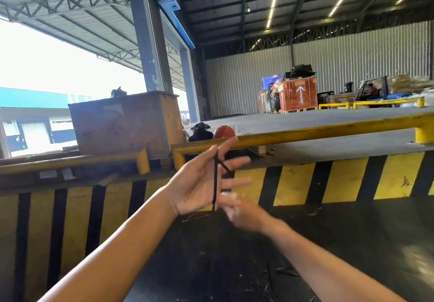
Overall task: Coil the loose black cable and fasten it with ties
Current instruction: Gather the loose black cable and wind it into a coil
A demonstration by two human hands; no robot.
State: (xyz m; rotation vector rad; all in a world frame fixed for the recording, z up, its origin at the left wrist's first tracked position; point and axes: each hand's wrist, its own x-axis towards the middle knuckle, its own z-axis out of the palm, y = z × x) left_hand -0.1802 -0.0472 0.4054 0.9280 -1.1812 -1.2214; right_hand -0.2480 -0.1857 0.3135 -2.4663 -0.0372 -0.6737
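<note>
I see the black cable (215, 179) running near-vertical across my left hand (202, 182), whose grip is spread wide with straight fingers, while my blurred right hand (237, 210) touches its lower end, grip unclear.

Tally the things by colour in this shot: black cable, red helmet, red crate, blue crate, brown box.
Black: 1, the cable across the left hand
Red: 2, the helmet and the crate
Blue: 1, the blue crate
Brown: 1, the box
Total: 5
</note>
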